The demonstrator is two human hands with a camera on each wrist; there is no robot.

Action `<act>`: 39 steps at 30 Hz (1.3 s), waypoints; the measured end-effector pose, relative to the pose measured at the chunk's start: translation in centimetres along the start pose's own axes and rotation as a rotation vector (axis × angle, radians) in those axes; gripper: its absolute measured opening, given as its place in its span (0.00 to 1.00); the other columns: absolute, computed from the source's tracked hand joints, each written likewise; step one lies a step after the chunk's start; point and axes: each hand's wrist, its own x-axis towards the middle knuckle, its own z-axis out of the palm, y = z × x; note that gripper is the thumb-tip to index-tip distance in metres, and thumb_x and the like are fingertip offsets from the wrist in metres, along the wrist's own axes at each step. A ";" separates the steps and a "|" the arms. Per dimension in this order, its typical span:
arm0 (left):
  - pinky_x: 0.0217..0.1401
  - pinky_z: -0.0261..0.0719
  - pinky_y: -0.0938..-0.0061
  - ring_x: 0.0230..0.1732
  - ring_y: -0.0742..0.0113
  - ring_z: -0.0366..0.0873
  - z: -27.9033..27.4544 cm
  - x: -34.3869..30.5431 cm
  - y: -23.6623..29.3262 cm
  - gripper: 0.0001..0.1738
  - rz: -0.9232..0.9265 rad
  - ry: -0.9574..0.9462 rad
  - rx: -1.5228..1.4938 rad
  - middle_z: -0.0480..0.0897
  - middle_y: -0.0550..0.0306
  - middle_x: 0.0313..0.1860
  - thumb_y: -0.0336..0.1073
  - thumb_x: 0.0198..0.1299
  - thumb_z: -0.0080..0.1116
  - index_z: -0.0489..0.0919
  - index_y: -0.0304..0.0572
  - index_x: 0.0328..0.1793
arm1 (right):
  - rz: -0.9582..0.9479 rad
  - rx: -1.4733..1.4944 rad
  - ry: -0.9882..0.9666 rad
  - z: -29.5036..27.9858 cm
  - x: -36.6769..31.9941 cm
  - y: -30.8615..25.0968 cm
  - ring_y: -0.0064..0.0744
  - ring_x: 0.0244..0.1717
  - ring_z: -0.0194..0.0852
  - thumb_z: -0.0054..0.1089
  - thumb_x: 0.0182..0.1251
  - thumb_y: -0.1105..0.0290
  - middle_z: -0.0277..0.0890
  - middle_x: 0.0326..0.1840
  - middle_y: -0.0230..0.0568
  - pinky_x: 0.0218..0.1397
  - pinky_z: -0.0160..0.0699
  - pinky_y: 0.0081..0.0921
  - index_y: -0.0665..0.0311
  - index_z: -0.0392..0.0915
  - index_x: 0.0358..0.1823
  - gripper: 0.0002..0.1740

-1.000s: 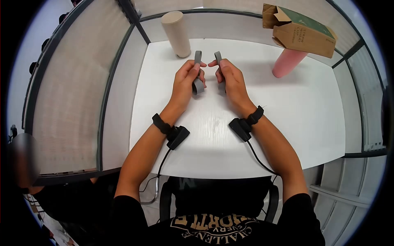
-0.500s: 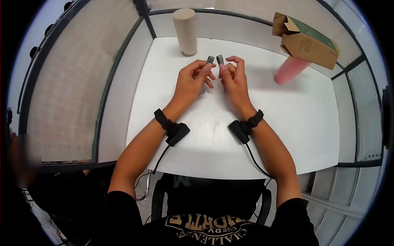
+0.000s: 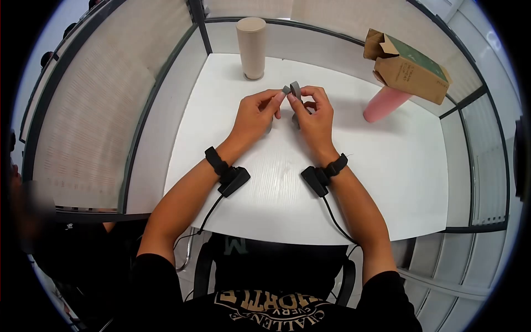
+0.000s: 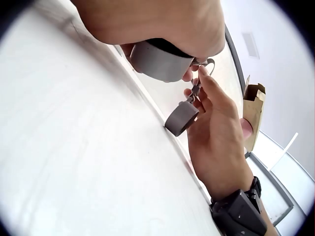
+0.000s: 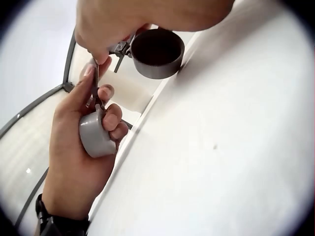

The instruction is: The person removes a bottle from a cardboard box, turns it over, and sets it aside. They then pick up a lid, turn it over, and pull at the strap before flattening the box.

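My left grip point(image 3: 255, 113) is clamping one measuring cup point(image 5: 93, 136), my right grip point(image 3: 316, 119) the other cup point(image 4: 181, 118). The wrist views are showing their grey bowls clearly; overhead, my fingers are mostly covering them.

White table point(image 3: 387, 182) w/ faint grain, pale panel walls point(image 3: 94, 110) in dark frames, blk chair point(image 3: 347, 279); bright even light

White table point(image 3: 387, 166): beige tube point(image 3: 250, 48), pink cup point(image 3: 385, 103)

The cup point(image 5: 93, 136) and the second cup point(image 5: 157, 53) are made of grey plastic, smooth and matt. The counter point(image 3: 387, 166) is covered in matt white, with a faint wood grain. The box point(image 3: 412, 72) is made of brown cardboard. The tumbler point(image 3: 251, 47) is finished matt beige.
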 end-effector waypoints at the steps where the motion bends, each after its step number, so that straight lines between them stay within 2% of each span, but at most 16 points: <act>1: 0.34 0.70 0.81 0.31 0.81 0.75 0.0 -0.2 0.1 0.18 -0.015 0.001 0.023 0.83 0.64 0.30 0.43 0.80 0.61 0.88 0.34 0.59 | -0.044 -0.040 0.010 0.0 -0.1 0.1 0.30 0.47 0.80 0.77 0.68 0.67 0.81 0.49 0.34 0.46 0.78 0.26 0.64 0.86 0.49 0.13; 4: 0.34 0.70 0.82 0.33 0.82 0.77 -0.1 -0.1 0.5 0.18 -0.041 0.012 0.073 0.86 0.62 0.33 0.42 0.79 0.62 0.89 0.34 0.59 | -0.165 -0.174 0.040 -0.4 -0.1 -0.1 0.34 0.49 0.80 0.76 0.66 0.69 0.83 0.47 0.37 0.50 0.78 0.30 0.64 0.88 0.47 0.11; 6: 0.34 0.71 0.82 0.33 0.82 0.78 -0.2 -0.2 0.5 0.17 -0.051 0.023 0.089 0.89 0.61 0.35 0.41 0.78 0.63 0.90 0.34 0.60 | -0.151 -0.143 -0.016 -0.4 0.0 -0.3 0.35 0.49 0.80 0.76 0.66 0.69 0.83 0.45 0.37 0.52 0.77 0.31 0.64 0.88 0.48 0.12; 9: 0.28 0.68 0.80 0.27 0.83 0.73 -0.1 0.3 -0.9 0.17 0.091 0.093 0.045 0.91 0.60 0.32 0.45 0.75 0.67 0.93 0.41 0.57 | -0.147 -0.143 -0.059 -0.3 0.0 -0.4 0.36 0.49 0.79 0.74 0.68 0.68 0.85 0.43 0.38 0.53 0.77 0.31 0.63 0.88 0.49 0.12; 10: 0.29 0.69 0.81 0.28 0.83 0.74 -0.1 0.2 -0.7 0.16 0.070 0.103 0.057 0.91 0.60 0.34 0.42 0.75 0.67 0.92 0.39 0.58 | -0.149 -0.152 -0.063 -0.4 -0.1 -0.5 0.36 0.49 0.79 0.72 0.69 0.67 0.86 0.43 0.38 0.53 0.77 0.30 0.64 0.88 0.49 0.11; 12: 0.31 0.71 0.83 0.30 0.83 0.76 0.0 -0.1 0.2 0.16 0.025 0.118 0.082 0.91 0.61 0.36 0.38 0.75 0.68 0.91 0.36 0.60 | -0.092 -0.040 -0.063 -0.5 -0.1 -0.4 0.33 0.49 0.80 0.68 0.74 0.67 0.87 0.43 0.37 0.54 0.77 0.30 0.65 0.88 0.50 0.11; 16: 0.29 0.67 0.82 0.28 0.83 0.71 0.0 -0.3 0.9 0.16 0.061 0.121 0.205 0.87 0.65 0.32 0.40 0.76 0.67 0.91 0.34 0.59 | 0.110 0.213 -0.133 -0.7 -0.2 0.3 0.26 0.46 0.81 0.59 0.82 0.65 0.88 0.41 0.37 0.55 0.79 0.29 0.68 0.87 0.51 0.14; 19: 0.29 0.64 0.81 0.28 0.83 0.67 -0.2 -0.4 1.0 0.18 0.029 0.080 0.220 0.83 0.68 0.29 0.41 0.78 0.64 0.90 0.33 0.59 | 0.174 0.247 -0.166 -0.5 -0.2 -0.2 0.23 0.44 0.83 0.58 0.83 0.65 0.88 0.38 0.36 0.55 0.80 0.27 0.70 0.86 0.54 0.15; 21: 0.29 0.63 0.80 0.29 0.84 0.66 -0.1 -0.4 0.7 0.19 0.012 0.073 0.151 0.81 0.70 0.29 0.42 0.79 0.62 0.90 0.33 0.59 | 0.185 0.283 -0.173 -0.5 -0.2 0.0 0.23 0.43 0.84 0.59 0.83 0.65 0.88 0.38 0.38 0.55 0.80 0.26 0.71 0.86 0.55 0.15; 24: 0.28 0.68 0.78 0.26 0.82 0.69 -0.1 -0.1 -0.4 0.17 0.041 0.092 0.104 0.86 0.66 0.27 0.43 0.80 0.60 0.90 0.42 0.63 | 0.215 0.302 -0.170 -0.6 -0.1 0.0 0.24 0.41 0.84 0.62 0.82 0.67 0.90 0.38 0.40 0.54 0.82 0.25 0.72 0.85 0.57 0.15; 30: 0.30 0.69 0.77 0.27 0.80 0.71 0.3 -0.2 -0.4 0.18 0.115 0.125 0.144 0.88 0.64 0.30 0.39 0.79 0.59 0.87 0.42 0.67 | 0.303 0.333 -0.143 -0.7 0.0 -0.5 0.24 0.39 0.85 0.68 0.78 0.68 0.91 0.37 0.44 0.50 0.84 0.22 0.73 0.85 0.57 0.16; 33: 0.41 0.76 0.81 0.36 0.81 0.75 -0.2 -0.2 0.2 0.17 0.079 0.052 0.209 0.87 0.65 0.37 0.34 0.81 0.57 0.85 0.37 0.69 | 0.329 0.346 -0.130 -0.6 0.0 -0.4 0.24 0.39 0.86 0.69 0.77 0.67 0.91 0.37 0.44 0.49 0.84 0.22 0.75 0.85 0.56 0.16; 39: 0.41 0.73 0.81 0.38 0.82 0.74 -0.1 -0.3 0.1 0.15 0.088 0.008 0.092 0.86 0.64 0.39 0.31 0.82 0.53 0.86 0.36 0.65 | 0.356 0.336 -0.113 -0.8 0.1 -0.4 0.24 0.39 0.87 0.70 0.76 0.66 0.91 0.37 0.43 0.48 0.84 0.21 0.75 0.86 0.52 0.16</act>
